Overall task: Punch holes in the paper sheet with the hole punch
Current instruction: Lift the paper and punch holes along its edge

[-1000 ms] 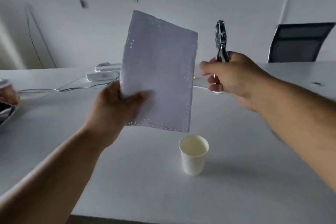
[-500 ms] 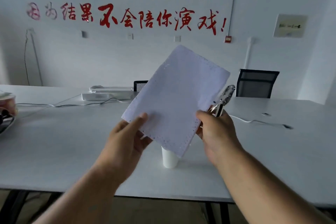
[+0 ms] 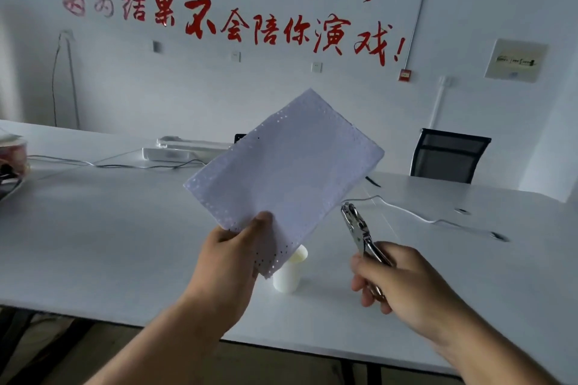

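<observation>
My left hand [image 3: 230, 255] pinches the lower corner of a white paper sheet [image 3: 287, 172], held up tilted above the table, with rows of small punched holes along its edges. My right hand [image 3: 397, 278] grips the handles of a metal plier-type hole punch [image 3: 359, 230], whose head points up and left. The punch head is just right of the sheet's lower right edge and apart from it. A white paper cup [image 3: 289, 273] stands on the table under the sheet, partly hidden by it.
The white table [image 3: 109, 244] runs across the view, its near edge below my arms. A white power strip [image 3: 178, 151] with cables lies at the back, a thin cable [image 3: 416, 214] at right. A black chair [image 3: 448, 156] stands behind the table. Items sit at the far left edge.
The right hand has pulled the punch away from the sheet's edge, down and to the right. The sheet has tilted further and only the left hand holds it now.
</observation>
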